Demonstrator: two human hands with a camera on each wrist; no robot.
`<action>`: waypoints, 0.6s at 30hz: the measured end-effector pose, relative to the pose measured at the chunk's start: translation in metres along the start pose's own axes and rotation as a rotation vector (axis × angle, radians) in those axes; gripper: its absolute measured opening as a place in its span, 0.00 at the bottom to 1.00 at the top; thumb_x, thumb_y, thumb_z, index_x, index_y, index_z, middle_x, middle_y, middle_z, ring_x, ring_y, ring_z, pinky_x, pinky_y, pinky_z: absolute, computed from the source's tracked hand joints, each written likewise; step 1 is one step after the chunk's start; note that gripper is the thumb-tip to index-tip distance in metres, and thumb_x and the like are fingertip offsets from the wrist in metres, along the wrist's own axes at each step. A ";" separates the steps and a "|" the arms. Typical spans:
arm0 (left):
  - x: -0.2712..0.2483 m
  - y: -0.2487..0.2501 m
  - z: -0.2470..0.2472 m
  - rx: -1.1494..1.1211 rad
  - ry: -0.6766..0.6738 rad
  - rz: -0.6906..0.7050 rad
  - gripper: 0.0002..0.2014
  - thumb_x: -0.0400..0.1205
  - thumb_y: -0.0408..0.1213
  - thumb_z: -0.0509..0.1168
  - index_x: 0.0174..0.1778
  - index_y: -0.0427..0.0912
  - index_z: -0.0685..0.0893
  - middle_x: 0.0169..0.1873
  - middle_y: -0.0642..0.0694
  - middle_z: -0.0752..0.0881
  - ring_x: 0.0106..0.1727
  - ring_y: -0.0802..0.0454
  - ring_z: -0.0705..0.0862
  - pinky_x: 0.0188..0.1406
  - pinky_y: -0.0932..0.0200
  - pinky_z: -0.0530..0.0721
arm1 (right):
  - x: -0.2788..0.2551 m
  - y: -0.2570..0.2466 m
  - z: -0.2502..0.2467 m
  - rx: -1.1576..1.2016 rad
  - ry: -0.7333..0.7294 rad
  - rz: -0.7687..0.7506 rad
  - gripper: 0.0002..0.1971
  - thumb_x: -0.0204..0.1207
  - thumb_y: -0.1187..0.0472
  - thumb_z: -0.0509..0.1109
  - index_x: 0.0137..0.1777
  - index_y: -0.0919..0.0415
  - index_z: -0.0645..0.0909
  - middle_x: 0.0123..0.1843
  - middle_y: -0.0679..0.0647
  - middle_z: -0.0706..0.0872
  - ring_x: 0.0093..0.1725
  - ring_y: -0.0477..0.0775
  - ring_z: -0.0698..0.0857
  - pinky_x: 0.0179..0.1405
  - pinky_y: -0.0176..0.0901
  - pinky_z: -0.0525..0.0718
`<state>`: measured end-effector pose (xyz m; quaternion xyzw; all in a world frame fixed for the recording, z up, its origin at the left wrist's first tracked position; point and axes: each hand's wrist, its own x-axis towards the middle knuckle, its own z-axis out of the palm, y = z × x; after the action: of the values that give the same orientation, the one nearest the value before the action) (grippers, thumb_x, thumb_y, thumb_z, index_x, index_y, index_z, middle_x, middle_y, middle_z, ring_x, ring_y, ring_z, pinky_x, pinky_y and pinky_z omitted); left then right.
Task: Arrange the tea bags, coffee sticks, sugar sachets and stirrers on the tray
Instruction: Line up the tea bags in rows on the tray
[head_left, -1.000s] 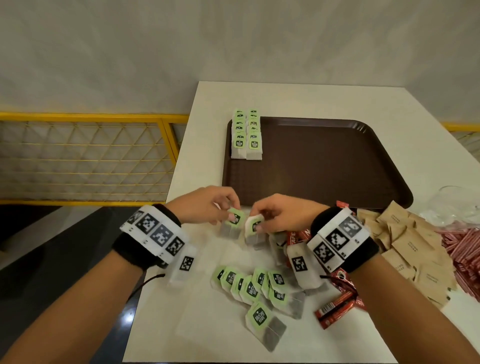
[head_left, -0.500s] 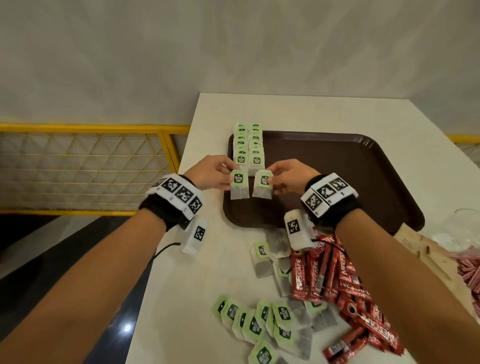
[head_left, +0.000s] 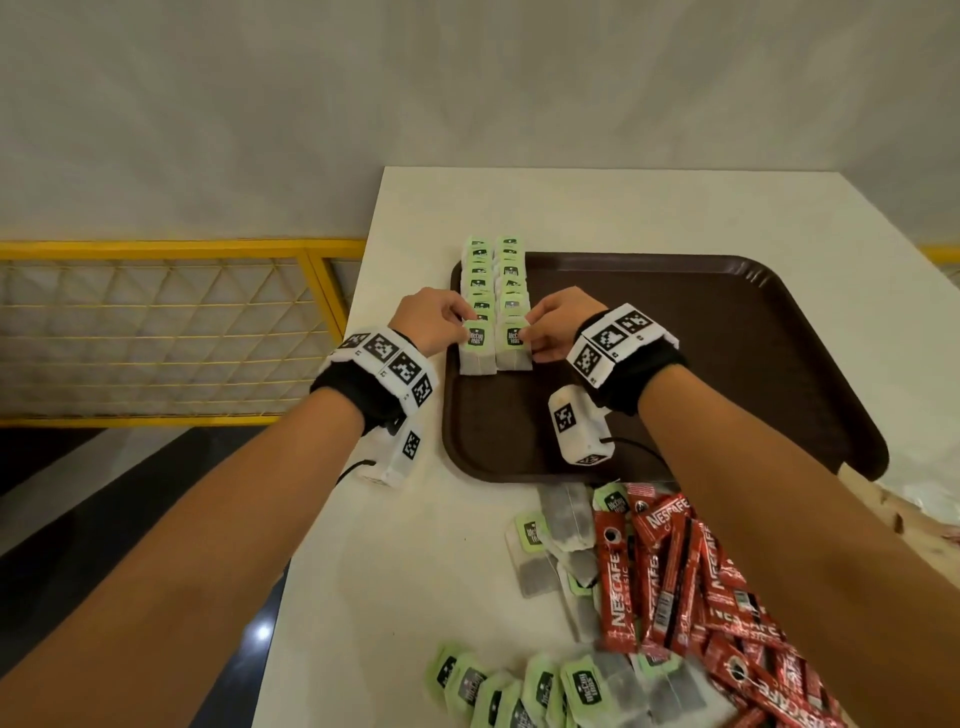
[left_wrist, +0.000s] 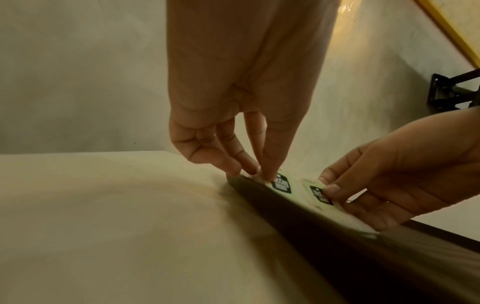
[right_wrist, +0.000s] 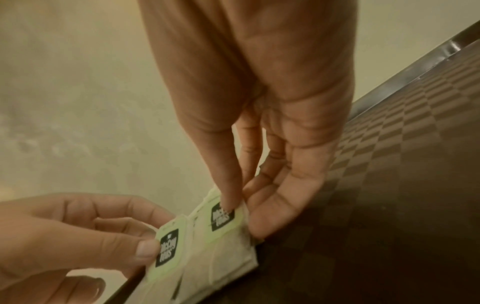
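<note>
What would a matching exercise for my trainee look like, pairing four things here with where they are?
Things:
1. tea bag rows
2. coffee sticks
3. left hand
4. right hand

Places:
a. heaped on the table, near the tray's front edge
b. pinching the right row's front bag
c. along the tray's left edge
d. pinching the left row's front bag

Pairs: 1-c, 2-a, 3-d, 4-b

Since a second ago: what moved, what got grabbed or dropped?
Both hands carried one tea bag each from the loose pile to the tray. The left hand and right hand now set them at the near end of the two rows, still pinching them. The rows, coffee sticks and tray stayed put.
</note>
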<state>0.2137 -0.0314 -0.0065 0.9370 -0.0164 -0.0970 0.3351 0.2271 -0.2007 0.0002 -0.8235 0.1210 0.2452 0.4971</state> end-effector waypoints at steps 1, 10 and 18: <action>0.001 0.000 0.000 -0.001 0.001 -0.004 0.12 0.77 0.33 0.70 0.57 0.40 0.85 0.51 0.42 0.86 0.55 0.47 0.83 0.50 0.64 0.73 | 0.001 0.001 0.000 0.002 0.007 0.007 0.08 0.73 0.73 0.71 0.38 0.63 0.76 0.37 0.59 0.81 0.37 0.52 0.82 0.52 0.53 0.86; 0.002 -0.004 0.005 0.021 0.069 0.047 0.13 0.78 0.35 0.69 0.59 0.40 0.82 0.41 0.47 0.81 0.46 0.50 0.80 0.41 0.64 0.73 | 0.004 0.006 0.002 -0.059 0.066 -0.010 0.12 0.73 0.66 0.74 0.39 0.58 0.72 0.37 0.55 0.79 0.36 0.50 0.79 0.54 0.55 0.87; -0.021 -0.004 0.011 0.337 -0.113 0.230 0.16 0.71 0.42 0.76 0.51 0.42 0.81 0.49 0.47 0.78 0.49 0.50 0.78 0.47 0.60 0.75 | -0.002 0.008 0.000 -0.290 0.003 0.029 0.18 0.62 0.59 0.83 0.45 0.63 0.78 0.46 0.61 0.88 0.53 0.61 0.88 0.56 0.62 0.85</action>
<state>0.1911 -0.0334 -0.0143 0.9648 -0.1579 -0.1065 0.1812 0.2219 -0.2047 -0.0047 -0.8853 0.0969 0.2660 0.3690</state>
